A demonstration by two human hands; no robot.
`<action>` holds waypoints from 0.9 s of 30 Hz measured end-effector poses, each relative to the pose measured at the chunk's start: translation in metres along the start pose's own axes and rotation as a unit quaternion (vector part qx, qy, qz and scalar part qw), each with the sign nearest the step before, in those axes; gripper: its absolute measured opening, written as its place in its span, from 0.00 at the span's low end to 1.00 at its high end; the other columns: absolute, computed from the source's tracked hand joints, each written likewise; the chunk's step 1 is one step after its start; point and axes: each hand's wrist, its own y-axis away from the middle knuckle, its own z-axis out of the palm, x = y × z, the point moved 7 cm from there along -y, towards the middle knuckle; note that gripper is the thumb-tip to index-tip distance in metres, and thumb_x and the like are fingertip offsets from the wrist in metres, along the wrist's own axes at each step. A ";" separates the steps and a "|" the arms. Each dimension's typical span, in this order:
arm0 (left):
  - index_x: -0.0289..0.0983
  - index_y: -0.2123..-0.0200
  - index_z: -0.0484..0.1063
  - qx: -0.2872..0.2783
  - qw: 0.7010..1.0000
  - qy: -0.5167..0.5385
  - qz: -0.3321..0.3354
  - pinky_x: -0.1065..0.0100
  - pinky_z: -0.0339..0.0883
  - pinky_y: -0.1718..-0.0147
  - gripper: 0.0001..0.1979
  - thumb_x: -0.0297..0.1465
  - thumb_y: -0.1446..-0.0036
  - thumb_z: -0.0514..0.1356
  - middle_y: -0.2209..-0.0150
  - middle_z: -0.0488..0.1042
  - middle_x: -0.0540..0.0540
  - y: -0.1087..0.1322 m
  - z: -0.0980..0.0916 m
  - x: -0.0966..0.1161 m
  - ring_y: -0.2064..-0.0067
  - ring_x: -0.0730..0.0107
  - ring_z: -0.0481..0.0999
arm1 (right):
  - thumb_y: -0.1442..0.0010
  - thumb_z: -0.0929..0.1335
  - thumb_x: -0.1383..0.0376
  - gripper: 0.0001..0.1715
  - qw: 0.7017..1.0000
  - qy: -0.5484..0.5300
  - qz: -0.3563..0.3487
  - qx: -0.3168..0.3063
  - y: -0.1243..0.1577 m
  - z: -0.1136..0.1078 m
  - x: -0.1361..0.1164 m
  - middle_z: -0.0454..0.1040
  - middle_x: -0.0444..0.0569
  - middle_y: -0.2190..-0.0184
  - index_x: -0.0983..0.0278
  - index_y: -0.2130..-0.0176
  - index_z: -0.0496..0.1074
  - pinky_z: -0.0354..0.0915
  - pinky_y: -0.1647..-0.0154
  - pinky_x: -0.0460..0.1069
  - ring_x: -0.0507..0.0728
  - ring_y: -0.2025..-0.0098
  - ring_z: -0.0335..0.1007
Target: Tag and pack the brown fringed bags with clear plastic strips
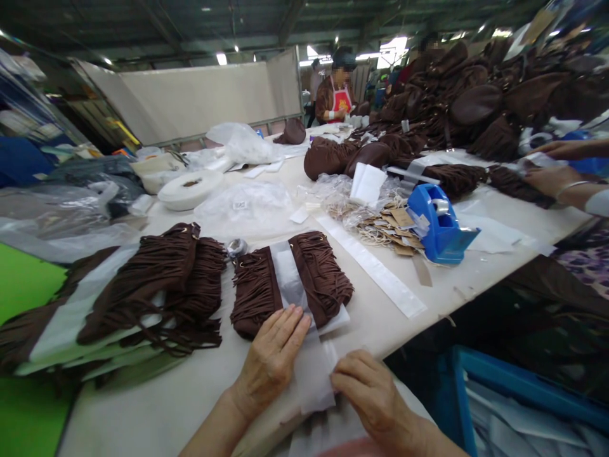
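A brown fringed bag [318,279] lies on the table in front of me, with a translucent strip [309,368] wrapped across its middle and its loose end running toward me. My left hand [273,358] rests on this strip at the bag's near edge, fingers stretched out and lying flat. Just to the right, my right hand [373,390] is closed in a pinch at the strip's loose end. A stack of more brown fringed bags [157,285] with white sheets between them is at the left. Behind the nearest bag sits a small roll of tape [236,247].
A blue tape dispenser [440,222] stands at right beside a heap of tags [390,228]. Behind are a white roll [188,189], plastic bags [245,206] and a large pile of brown bags [476,95]. A co-worker's hands [554,174] work at far right. A blue crate [459,393] stands below the table edge.
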 end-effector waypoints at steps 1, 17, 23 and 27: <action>0.27 0.49 0.66 0.000 1.000 -0.003 0.000 0.56 0.67 0.50 0.20 0.15 0.43 0.46 0.50 0.71 0.34 0.000 0.000 0.000 0.43 0.57 0.65 | 0.33 0.52 0.69 0.23 1.000 -0.020 -0.016 -0.008 -0.001 0.005 -0.004 0.68 0.49 0.75 0.67 0.70 0.69 0.57 0.71 0.48 0.53 0.72 0.58; 0.31 0.49 0.66 -0.001 0.999 0.036 -0.006 0.57 0.66 0.48 0.18 0.19 0.40 0.47 0.56 0.72 0.39 0.003 -0.003 -0.002 0.47 0.63 0.66 | 0.35 0.57 0.52 0.26 0.995 -0.011 -0.075 -0.066 0.010 0.025 -0.015 0.66 0.48 0.77 0.67 0.74 0.67 0.54 0.74 0.48 0.54 0.73 0.58; 0.29 0.45 0.62 -0.101 0.991 0.090 0.005 0.52 0.63 0.46 0.25 0.18 0.46 0.46 0.48 0.68 0.36 0.003 -0.006 -0.003 0.41 0.58 0.59 | 0.38 0.62 0.55 0.22 0.996 -0.014 -0.072 -0.046 0.010 0.023 -0.014 0.66 0.48 0.78 0.66 0.77 0.65 0.53 0.76 0.48 0.53 0.74 0.56; 0.30 0.43 0.59 -0.146 0.975 0.162 -0.049 0.51 0.59 0.43 0.25 0.22 0.45 0.46 0.44 0.65 0.36 0.002 -0.013 -0.008 0.39 0.59 0.58 | 0.40 0.65 0.62 0.15 0.996 -0.014 -0.070 -0.053 0.008 0.023 -0.014 0.66 0.48 0.77 0.66 0.75 0.66 0.53 0.76 0.48 0.53 0.74 0.56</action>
